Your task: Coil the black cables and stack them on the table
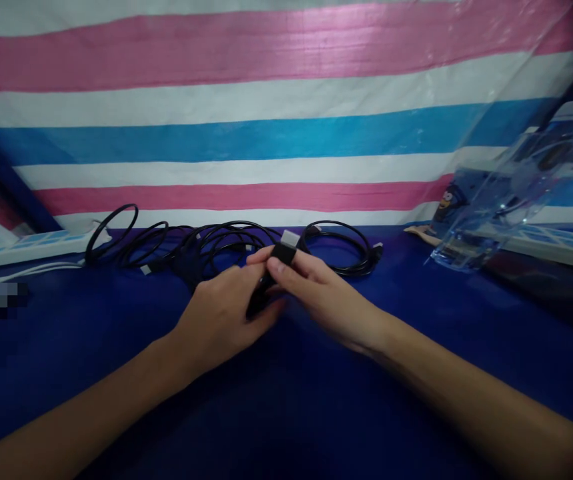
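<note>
Both hands met near the middle of the blue tabletop (416, 347), a little toward its far edge. The right hand (326, 300) pinched a black cable plug (284, 251) between thumb and forefinger, its fingers closed on the plug's dark body. The plug's silver metal tip stuck out just past the fingertips, pointing up and away toward the far edge, so its long axis ran roughly from the person outward. The left hand (226, 313) lay just beside and touching, fingers curled shut around the black cord below the plug. Of the two, the right hand sat nearer the plug's tip. Just behind the hands, a tangle of black cables (216, 247) sprawled along the far edge, with a looser coil (346, 250) to its right.
</note>
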The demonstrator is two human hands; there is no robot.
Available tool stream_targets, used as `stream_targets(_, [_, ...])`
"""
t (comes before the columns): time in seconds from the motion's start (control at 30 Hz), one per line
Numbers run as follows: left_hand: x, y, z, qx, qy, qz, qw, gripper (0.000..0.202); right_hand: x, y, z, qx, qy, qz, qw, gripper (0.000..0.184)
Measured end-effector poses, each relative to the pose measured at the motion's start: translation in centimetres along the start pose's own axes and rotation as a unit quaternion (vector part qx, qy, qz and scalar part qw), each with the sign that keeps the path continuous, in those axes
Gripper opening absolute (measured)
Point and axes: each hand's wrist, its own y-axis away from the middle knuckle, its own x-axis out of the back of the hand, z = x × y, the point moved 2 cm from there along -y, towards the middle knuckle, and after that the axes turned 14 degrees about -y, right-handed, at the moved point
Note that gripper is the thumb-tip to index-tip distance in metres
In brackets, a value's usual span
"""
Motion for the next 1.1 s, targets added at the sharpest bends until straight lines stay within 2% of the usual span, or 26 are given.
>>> stream_targets(0.03, [0.3,-0.2,-0.2,0.010,0.016,0.045,0.999,0.028,0.2,-0.1,-0.3,0.011,-0.024,0.012,1.000,0.017])
stream_targets(0.1, [0.7,-0.6,-1.3,0.076,0.051,0.133,0.987,0.035,0.8,-0.1,-1.3,0.019,-0.074,0.029,0.997,0.019])
stream_targets(0.13, [0.7,-0.9,-2.1,0.125,0.080,0.158,0.976,0.039,1.1,0.0,-1.8,0.015,-0.094,0.031,0.995,0.021])
stream_targets(0.17, [0.5,-1.2,-3.0,0.178,0.125,0.157,0.963,0.044,1.3,0.0,-2.2,0.004,-0.108,0.027,0.994,0.023])
stream_targets(0.2, [0.1,-1.5,-3.9,0.226,0.188,0.128,0.947,0.052,1.4,0.1,-2.5,-0.010,-0.115,0.016,0.993,0.024])
stream_targets(0.23, [-0.3,-1.7,-4.5,0.263,0.264,0.076,0.925,0.059,1.5,0.2,-2.6,-0.026,-0.110,0.004,0.994,0.024])
stream_targets(0.3, [-1.1,-1.9,-4.8,0.300,0.418,-0.042,0.857,0.063,1.7,0.3,-2.4,-0.060,-0.053,-0.014,0.997,0.020])
stream_targets(0.37, [-1.0,-1.9,-4.1,0.283,0.526,-0.103,0.796,0.057,1.9,0.2,-1.9,-0.053,0.074,0.005,0.996,0.031])
stream_targets(0.4, [-0.6,-1.8,-3.5,0.255,0.555,-0.105,0.785,0.054,2.1,0.2,-1.7,-0.033,0.150,0.026,0.988,0.041])
stream_targets(0.43, [-0.2,-1.6,-2.9,0.220,0.565,-0.099,0.789,0.051,2.3,0.1,-1.5,-0.005,0.222,0.047,0.974,0.048])
stream_targets(0.5, [0.9,-1.1,-1.6,0.136,0.537,-0.082,0.829,0.047,2.4,0.1,-1.5,0.063,0.331,0.070,0.939,0.050])
stream_targets(0.6, [2.2,-0.1,-0.1,0.014,0.426,-0.060,0.903,0.048,2.0,0.3,-1.9,0.138,0.415,0.040,0.898,0.031])
stream_targets(0.67, [2.6,0.4,0.3,-0.035,0.359,-0.027,0.932,0.045,1.7,0.5,-2.3,0.176,0.463,0.035,0.868,0.019])
stream_targets(0.73, [2.5,0.3,-0.1,-0.020,0.297,0.032,0.954,0.030,1.5,0.7,-2.6,0.224,0.512,0.055,0.828,0.016])
stream_targets(0.8, [2.2,-0.1,-1.4,0.061,0.220,0.112,0.967,0.017,1.3,0.9,-3.0,0.277,0.542,0.078,0.790,0.013])
stream_targets(0.83, [2.0,-0.4,-2.3,0.107,0.173,0.145,0.968,0.016,1.3,1.0,-3.2,0.297,0.540,0.083,0.783,0.012])
stream_targets(0.87, [1.7,-0.7,-3.2,0.149,0.129,0.170,0.966,0.018,1.2,1.1,-3.3,0.308,0.527,0.082,0.788,0.011])
stream_targets(0.93, [0.9,-1.3,-4.9,0.210,0.097,0.177,0.957,0.039,1.2,1.1,-3.4,0.298,0.478,0.070,0.824,0.011])
stream_targets(0.97, [0.4,-1.6,-5.6,0.233,0.124,0.150,0.953,0.046,1.2,1.1,-3.4,0.284,0.450,0.062,0.844,0.012])
stream_targets(1.03, [-0.5,-1.9,-6.3,0.260,0.222,0.063,0.938,0.042,1.2,1.0,-3.3,0.263,0.411,0.058,0.871,0.011])
stream_targets(1.1, [-0.7,-1.8,-5.8,0.228,0.266,0.000,0.937,0.031,1.4,0.9,-3.0,0.249,0.401,0.066,0.879,0.020])
